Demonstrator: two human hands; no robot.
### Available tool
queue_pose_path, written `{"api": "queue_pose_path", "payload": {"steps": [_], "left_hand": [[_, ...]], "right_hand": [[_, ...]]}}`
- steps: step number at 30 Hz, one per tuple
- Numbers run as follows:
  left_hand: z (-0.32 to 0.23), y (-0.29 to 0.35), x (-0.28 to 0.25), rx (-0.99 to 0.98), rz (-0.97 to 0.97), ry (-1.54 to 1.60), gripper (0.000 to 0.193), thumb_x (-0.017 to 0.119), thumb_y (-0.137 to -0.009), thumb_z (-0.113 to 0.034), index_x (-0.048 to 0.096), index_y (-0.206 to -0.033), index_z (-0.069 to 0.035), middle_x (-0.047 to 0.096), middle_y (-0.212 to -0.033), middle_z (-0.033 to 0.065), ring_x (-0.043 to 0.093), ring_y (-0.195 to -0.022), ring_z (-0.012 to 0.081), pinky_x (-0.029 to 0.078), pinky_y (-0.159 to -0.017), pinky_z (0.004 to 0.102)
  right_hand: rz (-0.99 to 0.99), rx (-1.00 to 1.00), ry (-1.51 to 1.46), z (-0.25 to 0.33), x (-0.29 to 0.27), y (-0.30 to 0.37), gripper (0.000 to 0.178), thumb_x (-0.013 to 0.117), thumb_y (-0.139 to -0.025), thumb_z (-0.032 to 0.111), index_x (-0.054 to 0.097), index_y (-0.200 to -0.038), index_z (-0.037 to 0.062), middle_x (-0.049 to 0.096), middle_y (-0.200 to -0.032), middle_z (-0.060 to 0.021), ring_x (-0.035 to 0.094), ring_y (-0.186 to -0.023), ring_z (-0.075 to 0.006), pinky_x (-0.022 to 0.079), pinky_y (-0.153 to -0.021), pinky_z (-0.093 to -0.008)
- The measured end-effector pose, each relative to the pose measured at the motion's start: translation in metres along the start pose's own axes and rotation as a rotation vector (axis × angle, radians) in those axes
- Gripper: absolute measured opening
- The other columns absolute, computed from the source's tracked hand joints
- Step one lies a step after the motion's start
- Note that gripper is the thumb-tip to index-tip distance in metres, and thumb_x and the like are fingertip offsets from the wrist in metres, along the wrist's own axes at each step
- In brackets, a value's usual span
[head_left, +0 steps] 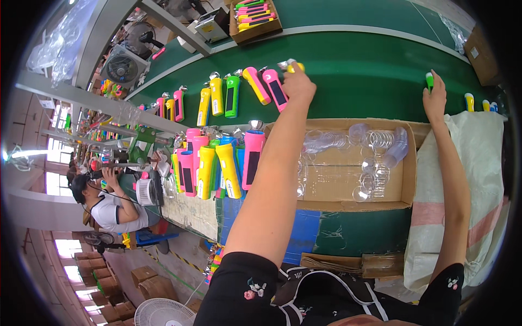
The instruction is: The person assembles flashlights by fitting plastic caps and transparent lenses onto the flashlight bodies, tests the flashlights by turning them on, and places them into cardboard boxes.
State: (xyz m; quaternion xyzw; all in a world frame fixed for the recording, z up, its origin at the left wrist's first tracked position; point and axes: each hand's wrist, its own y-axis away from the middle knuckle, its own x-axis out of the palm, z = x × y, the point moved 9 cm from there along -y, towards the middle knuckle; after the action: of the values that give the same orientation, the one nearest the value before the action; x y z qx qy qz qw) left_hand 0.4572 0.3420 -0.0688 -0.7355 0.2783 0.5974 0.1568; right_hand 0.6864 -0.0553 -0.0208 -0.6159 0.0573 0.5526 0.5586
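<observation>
At the far side of the green belt, my left hand (298,88) is closed around a yellow flashlight (297,68); its body is mostly covered by the hand. My right hand (435,99), farther right over the belt, grips a green flashlight (430,81), of which only one end shows. Just left of my left hand lie a pink flashlight (275,88) with a dark panel and a yellow-and-pink flashlight (256,85). A group of upright pink, yellow, green and blue flashlights (205,171) stands left of my left forearm.
A shallow cardboard box (353,205) between my arms holds clear round plastic pieces (380,138). A white woven sack (429,228) lies under my right forearm. More flashlights (470,102) lie at the far right. Another person (111,209) sits at the left, beside a bench.
</observation>
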Motion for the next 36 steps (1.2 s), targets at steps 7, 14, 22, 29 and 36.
{"api": "queue_pose_path", "payload": {"steps": [7,14,22,29,36], "left_hand": [[-0.052,0.104,-0.089,0.437,0.110,0.685,0.073,0.072,-0.078,-0.030,0.031,-0.133,-0.005,0.065,-0.099,0.0253,0.067,-0.091,0.0413,0.053,-0.080,0.0489],[-0.013,0.297,-0.144,0.719,0.228,1.004,0.062,0.075,-0.079,-0.020,0.038,-0.126,-0.004,0.058,-0.109,0.0240,0.061,-0.103,0.0373,0.048,-0.086,0.0434],[0.057,0.386,-0.068,0.574,0.451,1.185,0.067,0.077,-0.079,-0.012,0.036,-0.132,-0.005,0.054,-0.120,0.0129,0.053,-0.113,0.0203,0.045,-0.096,0.0359],[0.073,0.414,0.013,0.526,0.360,1.502,0.059,0.073,-0.082,-0.011,0.039,-0.130,-0.006,0.053,-0.120,0.0097,0.054,-0.109,0.0198,0.045,-0.095,0.0345],[0.067,0.419,-0.002,0.372,0.110,1.462,0.032,0.069,-0.084,-0.016,0.055,-0.109,-0.003,0.062,-0.092,0.0043,0.060,-0.079,0.0147,0.049,-0.072,0.0267]], "right_hand": [[0.578,0.344,-0.981,0.194,-0.072,0.015,0.055,0.055,-0.099,0.038,0.045,-0.145,0.0099,0.053,-0.133,-0.0135,0.059,-0.103,-0.0184,0.050,-0.086,-0.0310],[0.542,0.462,-1.427,0.265,-0.141,0.121,0.023,0.060,-0.095,0.013,0.065,-0.113,-0.0005,0.065,-0.102,-0.0037,0.061,-0.095,-0.0121,0.050,-0.085,-0.0282],[0.235,-0.573,-0.821,0.342,-0.257,0.210,0.022,0.071,-0.075,0.004,0.070,-0.097,0.0062,0.068,-0.096,-0.0076,0.063,-0.099,-0.0277,0.050,-0.088,-0.0388],[0.525,-0.588,-0.577,0.336,-0.241,0.269,0.039,0.065,-0.071,0.001,0.068,-0.110,0.0056,0.067,-0.110,-0.0074,0.063,-0.107,-0.0265,0.050,-0.091,-0.0369],[0.738,0.114,-0.719,0.241,-0.161,0.226,0.036,0.075,-0.080,0.020,0.066,-0.111,0.0050,0.068,-0.105,-0.0118,0.066,-0.091,-0.0319,0.053,-0.079,-0.0402]]}}
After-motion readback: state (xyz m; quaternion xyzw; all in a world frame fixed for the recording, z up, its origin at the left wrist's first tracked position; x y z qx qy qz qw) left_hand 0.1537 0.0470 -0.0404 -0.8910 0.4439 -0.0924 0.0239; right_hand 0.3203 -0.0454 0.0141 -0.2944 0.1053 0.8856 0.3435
